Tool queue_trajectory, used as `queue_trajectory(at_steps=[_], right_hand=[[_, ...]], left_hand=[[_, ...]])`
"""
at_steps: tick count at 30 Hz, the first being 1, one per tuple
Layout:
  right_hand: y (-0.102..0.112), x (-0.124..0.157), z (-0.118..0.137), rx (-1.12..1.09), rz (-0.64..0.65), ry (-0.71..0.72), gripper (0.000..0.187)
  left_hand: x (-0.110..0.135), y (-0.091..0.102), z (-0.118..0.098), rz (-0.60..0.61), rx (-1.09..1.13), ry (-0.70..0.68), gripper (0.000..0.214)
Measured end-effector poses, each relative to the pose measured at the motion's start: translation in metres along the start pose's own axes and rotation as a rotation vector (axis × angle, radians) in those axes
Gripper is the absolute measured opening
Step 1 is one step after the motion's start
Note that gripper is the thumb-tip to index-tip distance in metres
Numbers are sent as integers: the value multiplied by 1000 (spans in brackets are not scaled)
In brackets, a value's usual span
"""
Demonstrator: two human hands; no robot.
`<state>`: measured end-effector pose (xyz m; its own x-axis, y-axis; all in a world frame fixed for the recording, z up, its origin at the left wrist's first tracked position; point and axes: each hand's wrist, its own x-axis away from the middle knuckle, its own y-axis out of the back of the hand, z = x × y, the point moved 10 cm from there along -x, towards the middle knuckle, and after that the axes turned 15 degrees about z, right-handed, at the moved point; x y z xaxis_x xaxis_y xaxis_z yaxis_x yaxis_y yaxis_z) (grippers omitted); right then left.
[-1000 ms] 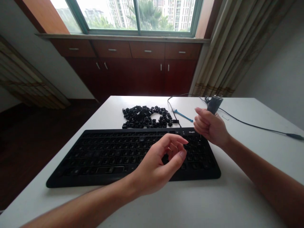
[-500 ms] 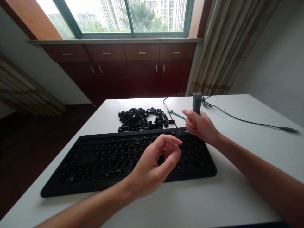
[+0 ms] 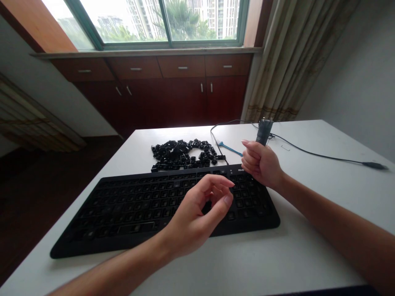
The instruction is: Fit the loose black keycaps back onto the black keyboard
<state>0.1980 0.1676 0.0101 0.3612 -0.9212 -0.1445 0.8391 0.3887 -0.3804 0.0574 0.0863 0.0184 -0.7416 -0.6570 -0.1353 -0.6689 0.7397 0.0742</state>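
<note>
Fist closed on the right: I read the right hand [image 3: 261, 163] wrapped around a dark tool [image 3: 264, 131], its top standing up out of the grip, above the back right corner of the keyboard [image 3: 148, 242]. The left hand [image 3: 199, 209] hangs over the keys in a narrow pinch, with nothing I can see between thumb and fingers. Behind the keyboard, on the table [image 3: 308, 259], sits a heap of black keycaps [image 3: 182, 154], with a blue pick [image 3: 230, 148] just beside it and a black cable [image 3: 321, 155] running right.
</note>
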Motion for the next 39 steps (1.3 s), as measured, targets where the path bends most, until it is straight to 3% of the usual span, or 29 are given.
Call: queue_trajectory(at_steps=[4, 9, 18, 25, 32, 36, 39], right_hand=[[-3, 2, -1, 79, 7, -6, 46], [11, 9, 6, 102, -162, 38, 54], [13, 35, 19, 124, -330, 179, 51], [5, 10, 3, 73, -100, -28, 52], [15, 4, -4, 80, -135, -111, 51], [12, 1, -5, 124, -170, -118, 47], [6, -3, -7, 136, -120, -139, 47]], left_hand=[[-1, 1, 0, -11, 0, 2, 17], [0, -1, -2, 3, -27, -4, 17], [1, -4, -5, 17, -61, 6, 18], [0, -3, -5, 4, -74, 11, 19], [0, -4, -7, 11, -64, -7, 17], [-1, -4, -7, 15, -56, -10, 17], [-1, -3, -5, 18, -57, -5, 17]])
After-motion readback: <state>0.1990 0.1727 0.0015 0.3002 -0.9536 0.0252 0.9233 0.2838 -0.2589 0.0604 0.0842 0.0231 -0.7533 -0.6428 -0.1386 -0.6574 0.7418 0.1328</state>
